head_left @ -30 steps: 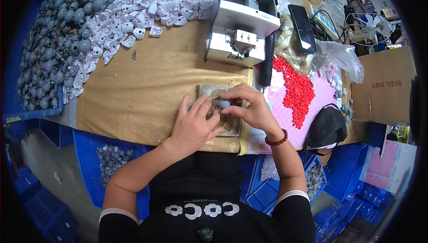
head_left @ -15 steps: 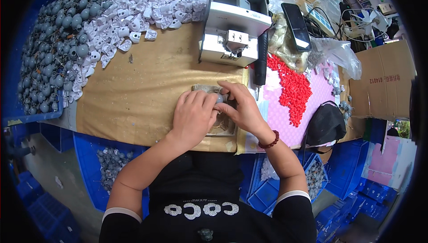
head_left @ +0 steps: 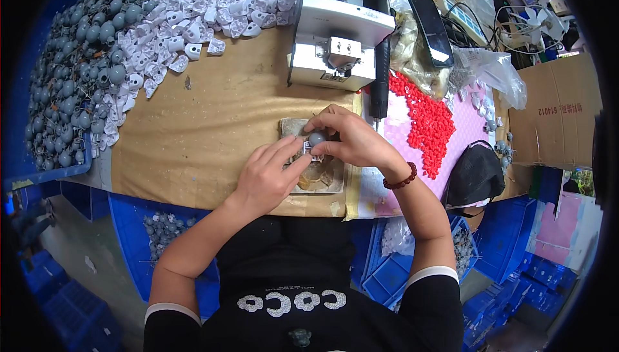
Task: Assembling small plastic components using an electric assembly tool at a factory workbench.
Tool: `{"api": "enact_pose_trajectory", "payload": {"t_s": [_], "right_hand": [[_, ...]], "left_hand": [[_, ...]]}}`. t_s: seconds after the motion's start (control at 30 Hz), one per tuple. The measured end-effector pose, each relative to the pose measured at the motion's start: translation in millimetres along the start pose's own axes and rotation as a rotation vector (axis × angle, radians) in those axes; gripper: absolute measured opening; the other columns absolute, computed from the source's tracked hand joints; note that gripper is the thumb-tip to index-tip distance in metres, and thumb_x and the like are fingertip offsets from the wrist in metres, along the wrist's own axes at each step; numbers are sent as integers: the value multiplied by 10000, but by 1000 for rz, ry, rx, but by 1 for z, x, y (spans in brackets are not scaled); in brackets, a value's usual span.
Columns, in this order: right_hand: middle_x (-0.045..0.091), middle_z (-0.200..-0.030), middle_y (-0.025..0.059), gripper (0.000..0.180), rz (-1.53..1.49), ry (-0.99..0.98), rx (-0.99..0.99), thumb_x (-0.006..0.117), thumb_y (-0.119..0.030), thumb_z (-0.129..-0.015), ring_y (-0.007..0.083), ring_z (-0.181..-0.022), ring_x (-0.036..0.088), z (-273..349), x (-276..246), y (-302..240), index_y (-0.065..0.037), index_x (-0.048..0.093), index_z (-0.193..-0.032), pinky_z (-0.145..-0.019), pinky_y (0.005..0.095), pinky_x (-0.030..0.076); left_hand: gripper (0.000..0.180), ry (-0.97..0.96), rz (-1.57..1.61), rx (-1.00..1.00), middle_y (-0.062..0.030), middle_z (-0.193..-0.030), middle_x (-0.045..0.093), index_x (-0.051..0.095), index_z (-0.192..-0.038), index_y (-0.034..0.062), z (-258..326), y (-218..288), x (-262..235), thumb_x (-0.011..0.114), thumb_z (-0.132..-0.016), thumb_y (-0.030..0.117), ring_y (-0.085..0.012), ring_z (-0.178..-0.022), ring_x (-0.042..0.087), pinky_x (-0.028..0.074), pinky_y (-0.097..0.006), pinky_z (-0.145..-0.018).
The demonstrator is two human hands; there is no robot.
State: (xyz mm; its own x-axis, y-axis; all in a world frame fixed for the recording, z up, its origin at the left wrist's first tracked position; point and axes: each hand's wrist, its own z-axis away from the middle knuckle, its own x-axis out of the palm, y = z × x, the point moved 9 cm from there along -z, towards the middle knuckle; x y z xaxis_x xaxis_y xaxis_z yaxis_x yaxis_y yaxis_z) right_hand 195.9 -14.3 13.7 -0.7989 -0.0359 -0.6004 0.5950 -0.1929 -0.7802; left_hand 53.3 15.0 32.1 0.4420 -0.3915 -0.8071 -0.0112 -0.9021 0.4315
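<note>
In the middle of the bench lies a flat square work plate (head_left: 330, 184), worn and stained. Above it my right hand (head_left: 351, 138), coming from the right, pinches a round grey ball-shaped part (head_left: 316, 138) between thumb and fingers. A small white piece (head_left: 313, 153) shows just below the ball, partly hidden by fingers. My left hand (head_left: 267, 174) reaches in from the left with fingers stretched and apart, their tips beside that white piece. Whether they press on it is too small to tell.
A silver machine (head_left: 342, 36) stands behind the plate, a black electric screwdriver (head_left: 379, 87) at its right. Grey ball parts (head_left: 71, 87) and white shells (head_left: 174, 36) are heaped left. Red caps (head_left: 425, 126), a phone (head_left: 431, 32), a black pouch (head_left: 476, 174) and a carton (head_left: 554, 113) are right.
My left hand has drawn back a little left and down, its fingers spreading. My right hand has shifted slightly, and the grey ball and white piece now show more fully.
</note>
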Motion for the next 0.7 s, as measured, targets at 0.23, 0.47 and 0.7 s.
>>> {"api": "enact_pose_trajectory", "payload": {"t_s": [0.23, 0.47, 0.7], "right_hand": [[609, -1052, 142, 420, -34, 89, -94, 833, -137, -766, 308, -994, 593, 8, -7, -5, -51, 666, -1141, -882, 388, 481], [598, -1139, 141, 538, 78, 278, -53, 834, -153, -778, 291, -964, 589, 21, -14, -8, -50, 602, -1253, -837, 385, 490], [581, -1186, 265, 565, 537, 945, 99, 720, -167, -866, 425, -1121, 541, 27, -120, 59, 21, 500, -1352, -973, 470, 445]], "left_hand": [[359, -32, -20, 10, -96, -1153, 641, 686, -1095, 84, -7, 4, 1, 741, -740, 109, -273, -1170, 609, 491, -376, -878], [336, 18, 40, -238, -85, -1030, 627, 651, -1082, 77, -28, -3, 1, 744, -764, 130, -280, -1030, 596, 479, -407, -840], [321, -17, -14, -225, -61, -949, 591, 650, -1059, 90, -35, -3, 9, 744, -759, 154, -272, -946, 574, 463, -402, -797]]}}
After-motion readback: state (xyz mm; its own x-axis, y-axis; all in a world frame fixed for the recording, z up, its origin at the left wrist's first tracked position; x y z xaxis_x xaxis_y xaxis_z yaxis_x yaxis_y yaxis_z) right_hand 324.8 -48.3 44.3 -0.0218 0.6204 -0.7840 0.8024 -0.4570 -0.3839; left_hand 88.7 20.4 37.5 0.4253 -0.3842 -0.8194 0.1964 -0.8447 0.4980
